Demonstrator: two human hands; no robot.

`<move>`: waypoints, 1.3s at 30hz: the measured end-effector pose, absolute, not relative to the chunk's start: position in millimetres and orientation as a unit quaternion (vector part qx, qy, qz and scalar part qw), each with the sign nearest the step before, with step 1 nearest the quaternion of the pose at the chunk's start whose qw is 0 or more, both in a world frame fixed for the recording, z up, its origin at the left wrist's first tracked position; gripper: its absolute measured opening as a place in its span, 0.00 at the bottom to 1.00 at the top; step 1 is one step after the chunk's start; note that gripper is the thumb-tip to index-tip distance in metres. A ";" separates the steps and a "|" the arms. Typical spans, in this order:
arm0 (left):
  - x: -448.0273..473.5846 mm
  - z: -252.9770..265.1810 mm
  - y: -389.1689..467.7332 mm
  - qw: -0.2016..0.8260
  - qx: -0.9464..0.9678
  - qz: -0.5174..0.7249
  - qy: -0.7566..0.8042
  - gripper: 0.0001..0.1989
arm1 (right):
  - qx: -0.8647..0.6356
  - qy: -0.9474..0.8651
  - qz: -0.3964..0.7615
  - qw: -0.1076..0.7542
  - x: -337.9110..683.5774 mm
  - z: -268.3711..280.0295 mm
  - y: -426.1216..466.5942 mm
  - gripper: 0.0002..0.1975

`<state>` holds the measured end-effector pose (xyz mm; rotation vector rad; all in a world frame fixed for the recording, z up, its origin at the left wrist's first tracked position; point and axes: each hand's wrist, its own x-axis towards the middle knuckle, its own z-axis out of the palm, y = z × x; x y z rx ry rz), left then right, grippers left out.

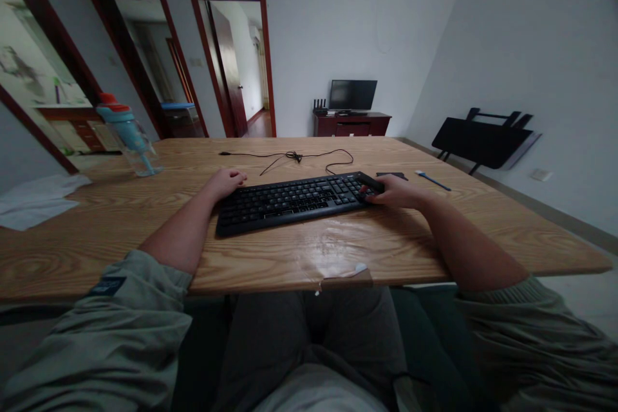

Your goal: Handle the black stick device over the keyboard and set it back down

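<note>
A black computer keyboard (pixel 294 203) lies slightly askew on the wooden table, some of its keys looking different in the lower middle. My left hand (pixel 225 184) rests at its far left corner, fingers loosely extended along the back edge. At the right end, over the number pad, my right hand (pixel 393 192) is closed round a short black tool (pixel 371 181); its working end is too dark to make out. Behind the keyboard runs its thin black cable (pixel 294 156), partly bundled. A flat black item (pixel 392 175) lies just beyond my right hand.
A blue brush (pixel 433 181) with a pale tip lies to the right. On the left stand a blue bottle with a red lid (pixel 129 132) and white paper (pixel 38 199). The wooden table (pixel 290 257) has a torn patch at its front edge.
</note>
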<state>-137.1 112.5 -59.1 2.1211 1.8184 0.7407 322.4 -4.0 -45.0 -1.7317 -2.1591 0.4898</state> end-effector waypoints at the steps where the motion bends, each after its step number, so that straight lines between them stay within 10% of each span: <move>1: -137.3 -59.5 113.0 0.125 0.728 0.256 0.624 0.19 | -0.606 -0.756 0.178 0.171 324.8 -45.0 -2.9 0.15; 7: -136.2 -59.8 112.6 0.122 0.724 0.263 0.626 0.19 | -0.682 -0.668 0.130 0.269 386.0 -48.7 10.4 0.15; 39: -133.7 -57.7 111.7 0.139 0.715 0.262 0.633 0.17 | -0.796 -0.567 0.070 0.200 427.8 -72.9 25.9 0.14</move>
